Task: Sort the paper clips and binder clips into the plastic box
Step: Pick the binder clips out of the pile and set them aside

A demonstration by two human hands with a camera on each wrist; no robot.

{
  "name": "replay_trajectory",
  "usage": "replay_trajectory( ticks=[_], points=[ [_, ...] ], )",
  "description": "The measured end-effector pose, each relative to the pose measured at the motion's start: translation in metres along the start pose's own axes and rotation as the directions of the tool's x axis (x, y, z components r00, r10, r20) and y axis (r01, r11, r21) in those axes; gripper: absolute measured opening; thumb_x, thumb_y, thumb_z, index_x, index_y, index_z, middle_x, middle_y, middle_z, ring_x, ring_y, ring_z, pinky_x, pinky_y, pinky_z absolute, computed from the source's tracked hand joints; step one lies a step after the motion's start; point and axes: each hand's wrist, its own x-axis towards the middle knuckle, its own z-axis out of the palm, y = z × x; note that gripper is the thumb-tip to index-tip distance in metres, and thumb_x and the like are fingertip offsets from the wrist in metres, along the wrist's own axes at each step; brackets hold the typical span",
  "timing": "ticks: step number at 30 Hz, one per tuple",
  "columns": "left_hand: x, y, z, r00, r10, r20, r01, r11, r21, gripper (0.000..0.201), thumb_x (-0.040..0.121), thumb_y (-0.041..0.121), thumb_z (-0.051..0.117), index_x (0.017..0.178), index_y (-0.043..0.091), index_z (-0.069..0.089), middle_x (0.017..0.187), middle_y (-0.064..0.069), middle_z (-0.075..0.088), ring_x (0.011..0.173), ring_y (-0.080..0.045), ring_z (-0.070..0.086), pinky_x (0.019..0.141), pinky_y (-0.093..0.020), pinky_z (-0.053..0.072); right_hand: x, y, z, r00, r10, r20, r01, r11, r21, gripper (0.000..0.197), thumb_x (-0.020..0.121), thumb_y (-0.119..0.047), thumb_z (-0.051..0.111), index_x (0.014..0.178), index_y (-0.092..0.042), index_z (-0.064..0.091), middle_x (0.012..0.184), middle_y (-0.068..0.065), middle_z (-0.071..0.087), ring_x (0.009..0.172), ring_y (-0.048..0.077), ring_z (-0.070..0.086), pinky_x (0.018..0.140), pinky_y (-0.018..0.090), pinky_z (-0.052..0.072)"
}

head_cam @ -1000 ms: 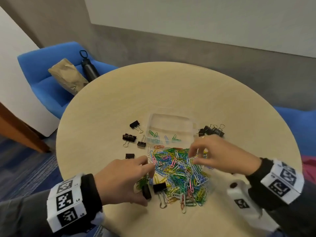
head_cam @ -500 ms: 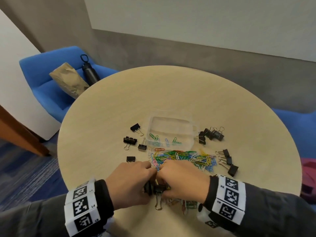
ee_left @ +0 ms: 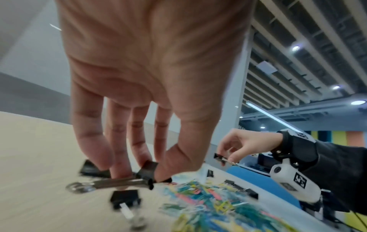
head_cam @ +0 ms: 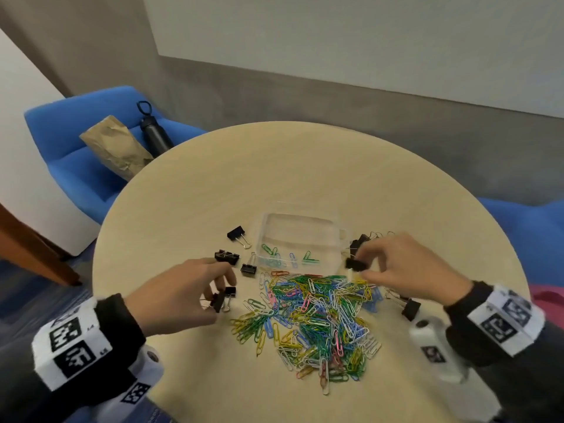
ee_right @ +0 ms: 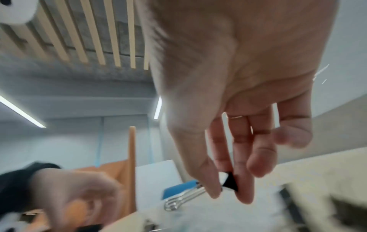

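Note:
A clear plastic box (head_cam: 300,227) sits mid-table with a few coloured paper clips in its near part. In front of it spreads a pile of coloured paper clips (head_cam: 317,312). My left hand (head_cam: 186,291) pinches a black binder clip (ee_left: 148,171) just above the table, left of the pile; another binder clip (ee_left: 125,198) lies under it. My right hand (head_cam: 396,267) pinches a second black binder clip (head_cam: 355,264) (ee_right: 230,182) in the air at the box's right end.
Loose black binder clips lie left of the box (head_cam: 227,256), behind my right hand (head_cam: 361,239) and near my right wrist (head_cam: 410,308). The round wooden table (head_cam: 305,172) has a blue chair (head_cam: 76,148) at its far left holding a paper bag and a dark bottle.
Both hands were together over the pile's near edge; they have parted, each carrying a binder clip. The left went left, the right went up and right toward the box's right end.

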Motion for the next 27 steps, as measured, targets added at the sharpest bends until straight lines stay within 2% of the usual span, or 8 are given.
replay_trajectory(
  ticks=[4,6,8,12,16,20,24,27],
  points=[
    [0.007,-0.015,0.005,0.997,-0.077,0.015,0.073,0.984,0.160,0.039,0.077,0.032,0.061,0.111,0.045,0.048,0.107,0.023,0.049,0.093,0.003,0.054,0.075,-0.024,0.052,0.004,0.058,-0.005,0.977,0.213,-0.021,-0.214,0.963,-0.165,0.010,0.084,-0.028,0.066,0.094,-0.027,0.068,0.090,-0.008,0.068,0.072,0.004,0.057,0.062,0.021,0.047],
    [0.011,-0.015,0.007,0.997,-0.075,0.008,0.072,0.976,0.204,0.037,0.079,0.033,0.060,0.112,0.044,0.048,0.111,0.023,0.049,0.096,0.001,0.053,0.074,-0.023,0.051,0.006,0.070,0.000,0.964,0.263,-0.026,-0.262,0.936,-0.235,0.011,0.084,-0.030,0.065,0.093,-0.028,0.070,0.093,-0.006,0.068,0.077,0.010,0.059,0.069,0.030,0.053],
    [0.015,-0.014,0.009,0.997,-0.073,-0.002,0.071,0.970,0.231,0.036,0.080,0.033,0.060,0.113,0.043,0.049,0.114,0.022,0.049,0.098,-0.001,0.053,0.073,-0.023,0.050,0.006,0.072,0.003,0.959,0.282,-0.004,-0.273,0.925,-0.262,0.014,0.085,-0.031,0.065,0.099,-0.030,0.069,0.101,-0.006,0.066,0.084,0.011,0.058,0.074,0.029,0.052],
    [0.020,-0.010,0.009,0.997,-0.067,-0.038,0.075,0.957,0.281,0.046,0.082,0.032,0.061,0.125,0.038,0.046,0.125,0.014,0.046,0.107,-0.009,0.048,0.080,-0.026,0.049,0.002,0.057,0.007,0.982,0.183,-0.036,-0.187,0.949,-0.255,0.034,0.086,-0.030,0.065,0.120,-0.030,0.060,0.122,-0.006,0.052,0.106,0.012,0.051,0.088,0.028,0.048],
    [0.023,0.005,0.012,0.988,0.126,-0.092,-0.102,0.968,0.231,0.054,0.083,0.023,0.056,0.135,0.030,0.044,0.133,0.012,0.041,0.120,-0.010,0.043,0.094,-0.024,0.040,-0.008,0.019,0.015,0.999,-0.007,0.038,0.009,0.999,-0.053,0.038,0.091,-0.031,0.058,0.129,-0.026,0.055,0.138,-0.007,0.048,0.122,0.009,0.047,0.104,0.022,0.034],
    [0.025,0.026,0.024,0.969,0.240,0.067,-0.241,0.971,0.008,0.063,0.090,0.018,0.049,0.148,0.022,0.025,0.154,0.013,0.021,0.140,-0.001,0.021,0.111,-0.007,0.014,-0.017,-0.006,0.028,0.957,0.005,0.291,0.004,0.999,-0.031,0.069,0.094,-0.043,0.051,0.151,-0.020,0.020,0.159,0.000,0.018,0.144,0.011,0.024,0.117,0.025,0.015],
    [0.030,0.031,0.042,0.941,0.153,0.301,-0.181,0.981,0.067,0.077,0.094,0.011,0.040,0.151,0.015,-0.011,0.159,0.001,-0.021,0.148,-0.013,-0.011,0.121,-0.024,0.005,-0.021,-0.010,0.043,0.922,0.063,0.382,-0.049,0.998,-0.048,0.083,0.094,-0.050,0.046,0.152,-0.015,-0.002,0.161,0.006,-0.005,0.149,0.014,0.001,0.119,0.027,0.006],
    [0.027,0.036,0.047,0.900,0.172,0.400,-0.206,0.978,0.043,0.074,0.096,0.005,0.034,0.149,0.010,-0.017,0.156,-0.005,-0.029,0.146,-0.016,-0.022,0.122,-0.027,-0.003,-0.026,-0.013,0.048,0.919,-0.003,0.394,0.000,1.000,0.006,0.084,0.093,-0.051,0.047,0.153,-0.015,0.000,0.161,0.000,-0.004,0.147,0.007,0.001,0.120,0.023,0.006]
  ],
)
